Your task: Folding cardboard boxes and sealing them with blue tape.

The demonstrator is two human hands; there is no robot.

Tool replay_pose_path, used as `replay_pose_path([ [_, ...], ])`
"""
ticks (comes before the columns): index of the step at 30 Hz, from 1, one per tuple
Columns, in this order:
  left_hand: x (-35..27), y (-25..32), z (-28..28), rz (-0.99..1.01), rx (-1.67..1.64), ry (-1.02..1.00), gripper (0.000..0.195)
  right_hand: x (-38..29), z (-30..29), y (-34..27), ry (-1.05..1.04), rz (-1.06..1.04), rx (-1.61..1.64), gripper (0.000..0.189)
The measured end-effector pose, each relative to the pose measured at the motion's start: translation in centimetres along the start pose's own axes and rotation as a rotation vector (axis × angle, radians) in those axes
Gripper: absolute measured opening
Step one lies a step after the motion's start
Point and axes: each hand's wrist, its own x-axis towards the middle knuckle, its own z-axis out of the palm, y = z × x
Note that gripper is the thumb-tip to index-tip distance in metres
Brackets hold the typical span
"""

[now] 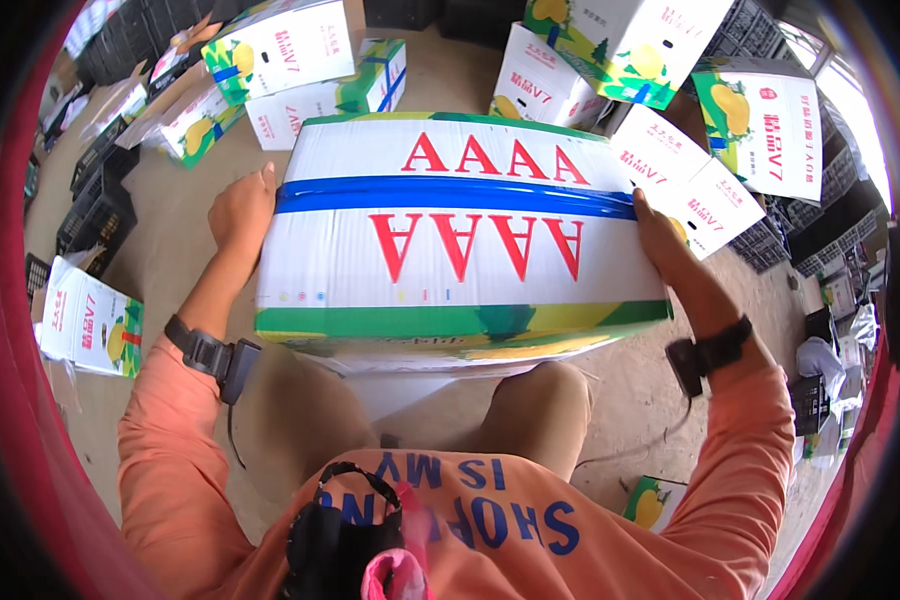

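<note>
A printed cardboard carton [465, 292] is held in front of my body, above or against my knees. Its long top seam is covered by a strip of blue packing tape [450, 196] running from end to end. At the carton's left end, my left hand [241, 210] presses with curled fingers near the tape. My right hand [664, 236] grips the opposite end, thumb at the tape's end and fingers hidden behind the side. The top flaps lie closed, white with red lettering and green borders.
Stacked printed cartons stand ahead left [285, 56] and ahead right [630, 52]. Another carton [90, 319] sits on the floor at left, near black plastic crates [97, 217]. One more carton [654, 502] lies by my right side. Dark crates [832, 202] line the right.
</note>
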Motion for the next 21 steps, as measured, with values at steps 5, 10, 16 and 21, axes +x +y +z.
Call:
replay_pose_path([
  [5,-4.6,6.5,-0.8,0.084,-0.144,0.038,0.048,7.0,-4.2,0.6,-0.016,-0.306,-0.452,0.053],
  [10,-7.1,9.9,-0.4,0.153,-0.230,0.219,0.039,8.2,-4.0,0.7,0.173,-0.187,-0.881,0.042],
  [16,-6.6,8.8,-0.8,0.174,-0.232,0.202,0.040,1.8,6.5,-6.2,0.165,-0.628,-1.084,0.038],
  [21,-6.7,8.9,-0.5,0.143,-0.229,0.142,0.037,-8.8,16.0,-13.1,0.043,-0.900,-0.643,0.063],
])
